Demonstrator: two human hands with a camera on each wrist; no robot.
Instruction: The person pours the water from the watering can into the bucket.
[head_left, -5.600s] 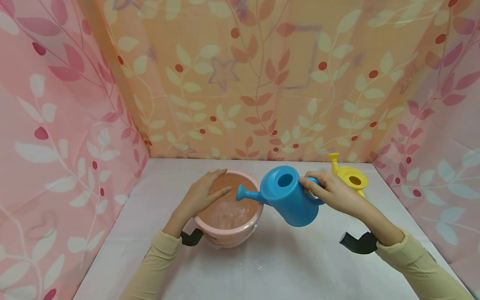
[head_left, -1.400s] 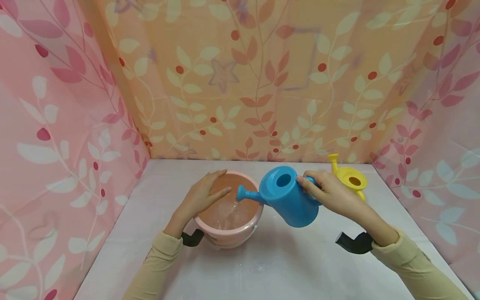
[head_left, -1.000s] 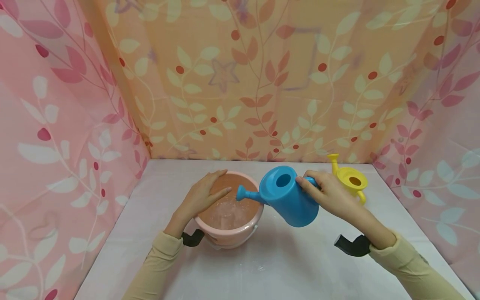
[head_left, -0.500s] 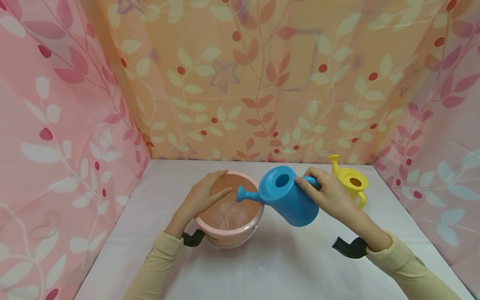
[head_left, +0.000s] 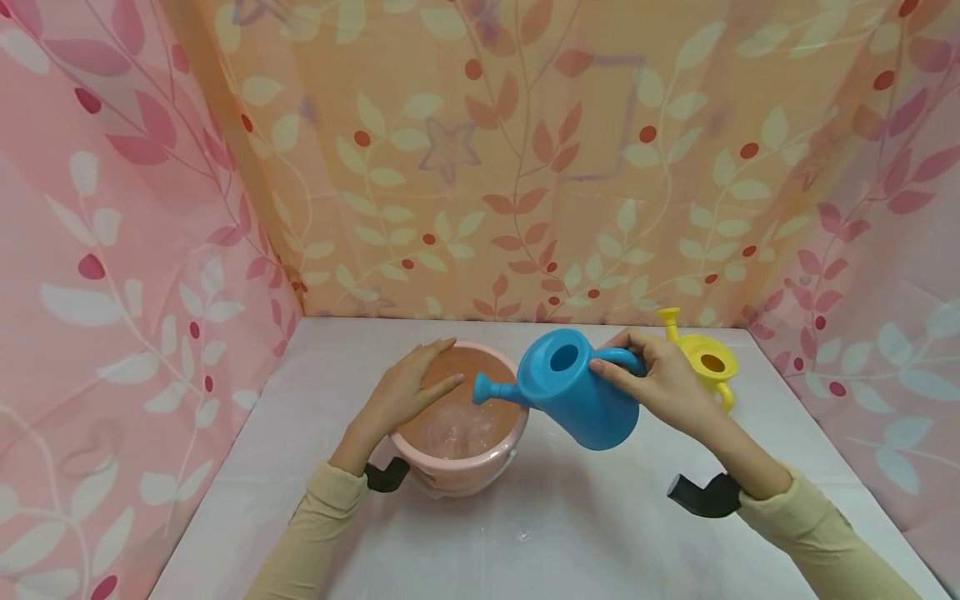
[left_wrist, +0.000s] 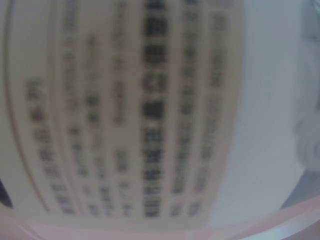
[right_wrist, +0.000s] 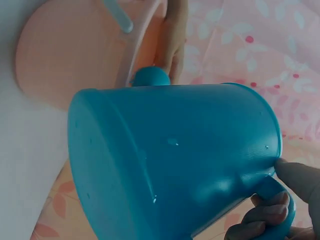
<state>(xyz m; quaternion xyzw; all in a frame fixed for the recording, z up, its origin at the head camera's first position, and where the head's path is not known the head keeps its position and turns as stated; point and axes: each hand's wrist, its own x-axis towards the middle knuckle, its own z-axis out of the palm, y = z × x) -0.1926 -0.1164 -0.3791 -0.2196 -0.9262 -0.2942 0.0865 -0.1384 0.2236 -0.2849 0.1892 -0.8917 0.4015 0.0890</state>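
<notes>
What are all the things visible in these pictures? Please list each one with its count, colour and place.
Round plastic bucket: one, pink, on the table left of centre, with water inside.
Plastic watering can: one, blue, held tilted above the table, spout over the bucket.
Small plastic watering can: one, yellow, standing at the back right of the table.
Table: one, white, under everything.
Leaf-patterned curtains: pink at both sides, orange at the back.
Printed label: one, white with dark print, blurred, filling the left wrist view.
Wrist cameras: two, black, one on each wrist.
Left hand: rests on the bucket's rim.
Right hand: grips the blue can's handle.
</notes>
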